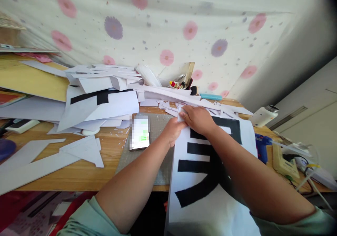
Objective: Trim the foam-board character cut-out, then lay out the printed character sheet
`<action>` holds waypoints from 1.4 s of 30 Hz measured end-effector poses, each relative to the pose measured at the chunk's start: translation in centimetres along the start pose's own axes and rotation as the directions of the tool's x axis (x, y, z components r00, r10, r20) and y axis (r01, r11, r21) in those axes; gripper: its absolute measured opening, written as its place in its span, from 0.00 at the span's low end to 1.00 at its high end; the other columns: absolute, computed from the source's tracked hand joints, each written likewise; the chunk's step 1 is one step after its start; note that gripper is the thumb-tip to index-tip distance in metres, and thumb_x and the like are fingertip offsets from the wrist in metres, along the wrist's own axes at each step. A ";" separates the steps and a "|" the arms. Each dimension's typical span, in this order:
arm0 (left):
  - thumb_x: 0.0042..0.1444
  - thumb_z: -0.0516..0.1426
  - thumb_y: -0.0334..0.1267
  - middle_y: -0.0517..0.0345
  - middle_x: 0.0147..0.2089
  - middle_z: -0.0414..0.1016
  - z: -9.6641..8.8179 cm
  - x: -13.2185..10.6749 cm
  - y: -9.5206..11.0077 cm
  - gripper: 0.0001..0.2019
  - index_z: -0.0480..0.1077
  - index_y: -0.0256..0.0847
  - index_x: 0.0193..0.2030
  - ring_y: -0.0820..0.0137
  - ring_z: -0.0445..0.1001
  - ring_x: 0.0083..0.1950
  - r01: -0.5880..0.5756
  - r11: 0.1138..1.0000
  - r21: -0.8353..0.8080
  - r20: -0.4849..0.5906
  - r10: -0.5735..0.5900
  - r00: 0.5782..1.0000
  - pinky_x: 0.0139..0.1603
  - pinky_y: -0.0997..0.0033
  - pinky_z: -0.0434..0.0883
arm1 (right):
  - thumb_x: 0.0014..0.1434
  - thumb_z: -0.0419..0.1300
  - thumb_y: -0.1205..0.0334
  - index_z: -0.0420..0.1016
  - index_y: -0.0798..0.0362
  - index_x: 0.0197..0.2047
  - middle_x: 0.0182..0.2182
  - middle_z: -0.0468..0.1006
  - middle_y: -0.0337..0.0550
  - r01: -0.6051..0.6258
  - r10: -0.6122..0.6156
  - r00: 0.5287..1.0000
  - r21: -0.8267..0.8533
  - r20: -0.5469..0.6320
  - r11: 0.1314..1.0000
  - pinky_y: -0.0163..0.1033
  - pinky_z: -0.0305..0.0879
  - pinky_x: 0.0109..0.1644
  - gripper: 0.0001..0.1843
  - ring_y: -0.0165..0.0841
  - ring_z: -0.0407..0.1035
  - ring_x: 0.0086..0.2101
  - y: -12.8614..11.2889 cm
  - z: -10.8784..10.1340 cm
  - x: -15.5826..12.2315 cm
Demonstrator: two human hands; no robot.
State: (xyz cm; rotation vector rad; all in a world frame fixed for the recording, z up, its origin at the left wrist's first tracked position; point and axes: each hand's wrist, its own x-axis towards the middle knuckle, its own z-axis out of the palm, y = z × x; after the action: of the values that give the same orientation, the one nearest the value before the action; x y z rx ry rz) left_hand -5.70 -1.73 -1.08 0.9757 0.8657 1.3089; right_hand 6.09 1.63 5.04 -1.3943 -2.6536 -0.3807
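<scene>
A large white sheet (207, 215) printed with a thick black character hangs over the table's front edge. Its upper left corner is pinched by my left hand (173, 130), whose fingers are closed. My right hand (198, 120) lies against the left one, with closed fingers on that same corner. A small white bit of the corner sticks up at the fingertips. My right forearm hides part of the character. Under the sheet's left side lies a grey cutting mat (160, 162).
A lit phone (139, 134) rests on the mat. White offcuts (81, 151) and stacked sheets (113, 106) spread over the left and back. At right are a blue glue gun (262, 147), a white bottle (264, 116) and a power strip (285, 162) with cables.
</scene>
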 end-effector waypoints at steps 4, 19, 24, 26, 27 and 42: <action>0.48 0.65 0.40 0.55 0.33 0.79 -0.1 -0.1 0.2 0.10 0.76 0.37 0.35 0.61 0.75 0.40 0.004 1.000 -0.009 0.020 -0.004 1.000 0.47 0.61 0.69 | 0.72 0.44 0.50 0.72 0.56 0.51 0.47 0.80 0.51 0.003 -0.002 1.000 0.045 -0.003 0.999 0.43 0.61 0.42 0.22 0.45 0.74 0.45 0.9 0.3 -0.5; 0.49 0.65 0.40 0.50 0.38 0.83 -0.3 -0.7 0.4 0.12 0.78 0.36 0.39 0.60 0.78 0.37 0.087 0.996 -0.014 0.015 -0.087 0.996 0.44 0.59 0.73 | 0.70 0.43 0.50 0.75 0.54 0.51 0.49 0.80 0.53 -0.104 0.105 0.994 0.078 -0.011 0.992 0.46 0.66 0.44 0.25 0.48 0.74 0.45 9.4 2.4 -5.2; 0.49 0.65 0.40 0.49 0.40 0.83 -0.4 -0.7 0.3 0.12 0.78 0.37 0.39 0.57 0.79 0.42 0.094 0.996 -0.001 0.013 -0.094 0.996 0.47 0.57 0.72 | 0.70 0.40 0.48 0.76 0.51 0.45 0.45 0.81 0.50 -0.183 0.183 0.983 0.089 0.004 0.979 0.43 0.64 0.40 0.26 0.45 0.74 0.43 12.5 3.1 -6.8; 0.49 0.66 0.41 0.49 0.40 0.83 -0.4 -0.6 0.3 0.12 0.78 0.37 0.39 0.57 0.79 0.42 0.093 0.996 0.002 0.014 -0.093 0.996 0.48 0.57 0.72 | 0.70 0.40 0.48 0.76 0.51 0.43 0.42 0.81 0.49 -0.230 0.228 0.973 0.079 0.028 0.970 0.43 0.62 0.38 0.26 0.45 0.74 0.41 13.5 3.4 -7.3; 0.48 0.66 0.41 0.49 0.40 0.83 -0.5 -0.6 0.3 0.13 0.78 0.37 0.39 0.57 0.79 0.42 0.092 0.996 0.003 0.013 -0.092 0.996 0.48 0.56 0.72 | 0.70 0.39 0.47 0.75 0.51 0.41 0.41 0.81 0.49 -0.251 0.249 0.968 0.068 0.036 0.966 0.43 0.61 0.37 0.26 0.45 0.74 0.41 13.9 3.5 -7.4; 0.46 0.68 0.44 0.51 0.38 0.83 -0.6 -0.5 0.4 0.15 0.78 0.38 0.39 0.59 0.79 0.40 0.084 0.996 0.008 -0.015 -0.084 0.996 0.47 0.57 0.72 | 0.71 0.39 0.50 0.73 0.53 0.37 0.37 0.80 0.50 -0.195 0.191 0.978 -0.044 -0.083 0.980 0.44 0.60 0.38 0.26 0.45 0.73 0.39 14.6 4.7 -7.2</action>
State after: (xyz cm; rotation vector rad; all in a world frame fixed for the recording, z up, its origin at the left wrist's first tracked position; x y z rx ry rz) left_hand -6.41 -2.16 -0.96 0.9278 0.9148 1.2431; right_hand 22.30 5.15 1.38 -1.6003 -2.4362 -0.4745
